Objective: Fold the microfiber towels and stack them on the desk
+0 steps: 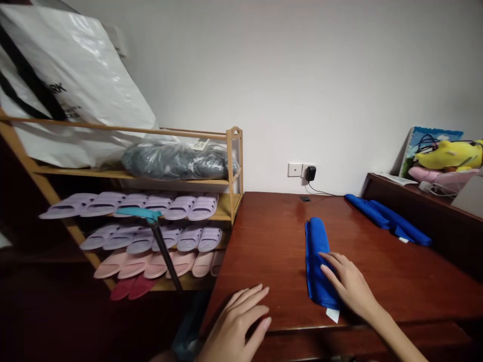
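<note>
A folded blue cloth (316, 256) lies lengthwise on the reddish-brown table (271, 241), with a white tag (332, 315) sticking out at its near end. My right hand (349, 281) is at the cloth's right side, fingers stretched out and fingertips over its edge; whether they press on it I cannot tell. Apart from the cloth, to its left, my left hand (241, 322) hovers by the table's front left corner, fingers spread and holding nothing. Two more folded blue cloths (400, 223) lie end to end along the right side of the table.
Left of the table stands a wooden rack (236, 176) with rows of slippers (181, 239), a plastic-wrapped grey bundle (177, 160) and a large white bag (75, 75). A black plug (310, 174) sits in the wall. A raised ledge (426, 193) at right bears a yellow plush toy (451, 156).
</note>
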Demonstrator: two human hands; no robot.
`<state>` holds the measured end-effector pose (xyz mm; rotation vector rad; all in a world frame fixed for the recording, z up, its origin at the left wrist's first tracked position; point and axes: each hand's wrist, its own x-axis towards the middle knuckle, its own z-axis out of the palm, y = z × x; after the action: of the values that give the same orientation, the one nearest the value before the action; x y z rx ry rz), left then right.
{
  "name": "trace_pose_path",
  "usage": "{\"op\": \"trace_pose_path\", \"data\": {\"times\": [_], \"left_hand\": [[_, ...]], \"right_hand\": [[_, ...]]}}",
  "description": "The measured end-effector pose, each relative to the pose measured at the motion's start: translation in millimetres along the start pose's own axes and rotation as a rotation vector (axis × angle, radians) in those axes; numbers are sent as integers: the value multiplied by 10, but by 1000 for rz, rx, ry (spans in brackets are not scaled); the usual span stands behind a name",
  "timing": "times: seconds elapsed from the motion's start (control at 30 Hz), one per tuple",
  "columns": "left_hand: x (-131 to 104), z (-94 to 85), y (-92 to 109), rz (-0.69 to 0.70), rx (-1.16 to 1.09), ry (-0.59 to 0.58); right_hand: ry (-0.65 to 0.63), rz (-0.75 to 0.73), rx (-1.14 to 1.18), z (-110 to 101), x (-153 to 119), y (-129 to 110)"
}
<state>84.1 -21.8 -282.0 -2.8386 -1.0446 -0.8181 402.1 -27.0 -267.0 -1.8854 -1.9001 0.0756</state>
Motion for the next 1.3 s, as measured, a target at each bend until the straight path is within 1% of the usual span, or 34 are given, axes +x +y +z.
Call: {"op": "trace_pose_path", "data": {"times": [0.07,0.17,0.27,0.37,0.47,0.57,0.63,0.73,0.83,0.97,1.07,1.13,1.17,1.23,1.3], "left_hand": [[54,-71,62,-21,-37,-32],[113,-167,70,-37,-67,-56],[163,-239,58,-46,-93,-73],[248,-250,110,-46,-123,-97],[369,-154,218,-50,-126,-116],[462,34,295,-45,-87,-152],[482,166,304,-24,-79,-206],[461,300,279,5,-98,-280],[432,339,259,3,-108,-299],[430,322,260,8,-117,-311],[435,311,268,4,-115,-306],[433,307,272,-4,-112,-301],[430,308,273,-9,-111,-300],[420,315,273,-11,-115,-294],[410,331,270,-8,-115,-281]], "right_hand": [[-41,112,-57,53,162,-53],[-79,234,-141,137,307,-100],[-74,239,-141,204,349,-138],[-106,180,-53,250,322,-213],[-120,94,76,297,230,-331],[-58,34,316,344,106,-419],[-16,25,469,364,36,-425],[2,42,564,382,-19,-378],[12,53,567,408,-28,-349],[22,45,560,444,-41,-354],[1,54,552,389,-78,-238],[-1,89,528,289,-106,-85],[19,113,504,225,-117,-7],[121,147,412,97,-128,98],[223,93,279,12,-129,82]]}}
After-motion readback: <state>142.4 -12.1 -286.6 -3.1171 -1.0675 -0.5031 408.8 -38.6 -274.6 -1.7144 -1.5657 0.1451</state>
